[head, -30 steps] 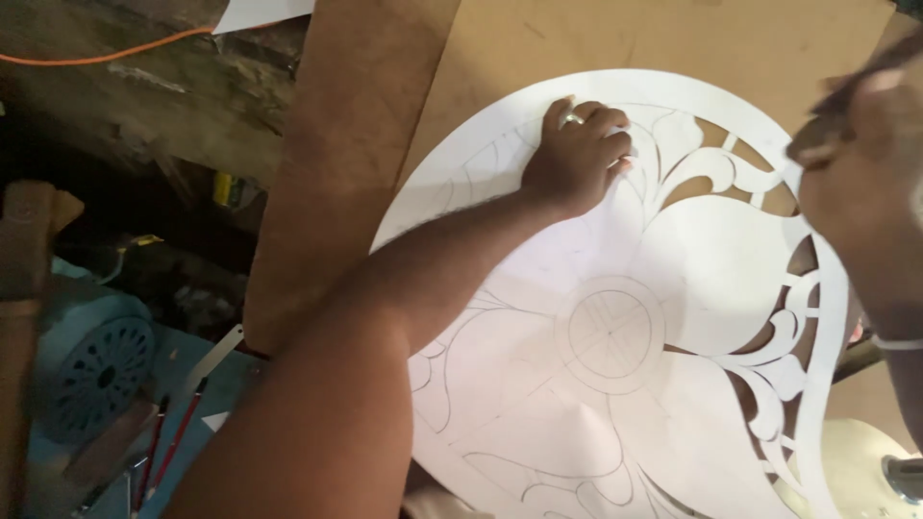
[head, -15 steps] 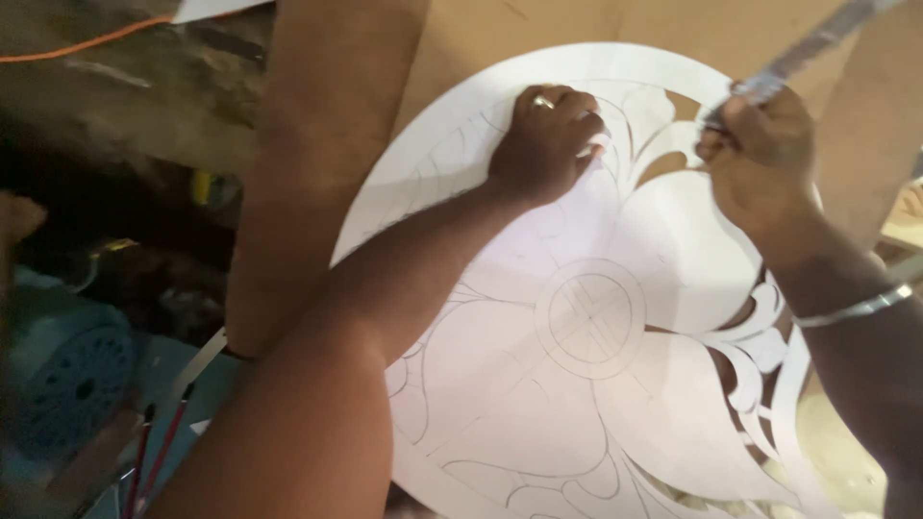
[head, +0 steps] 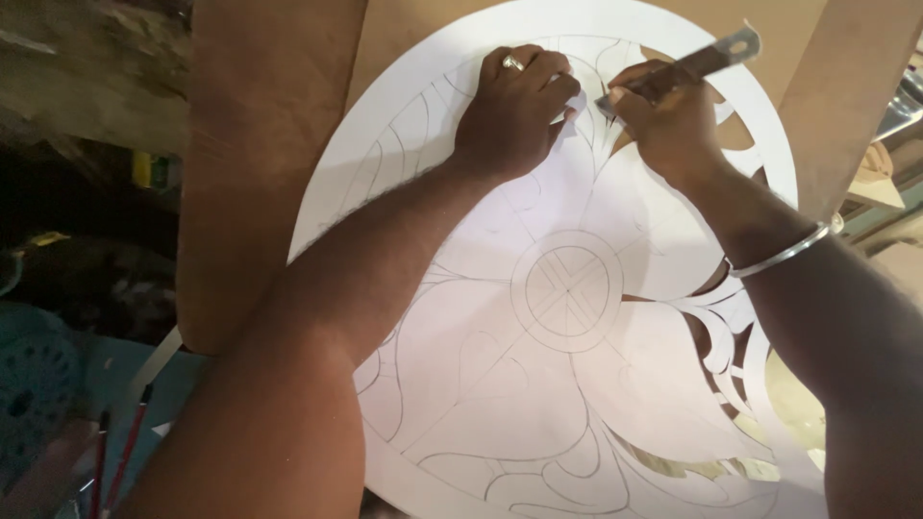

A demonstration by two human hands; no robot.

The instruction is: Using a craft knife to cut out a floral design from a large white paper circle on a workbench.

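Two hands, one round white sheet point(head: 577, 384), one cutting blade point(head: 687, 65), and that's about it. The sheet is a big disc with pencilled leaf shapes and a small circle in the middle, lying flat on a brown board point(head: 269, 144). The left hand point(head: 514, 111) is knuckled down on the sheet's upper part, fingers curled together, ring on one finger. The right hand point(head: 663, 120) is just beside it, fingers clamped round the blade, tip right at the paper between both hands. A bangle point(head: 784, 255) sits on the right wrist. Both forearms reach up across the disc.
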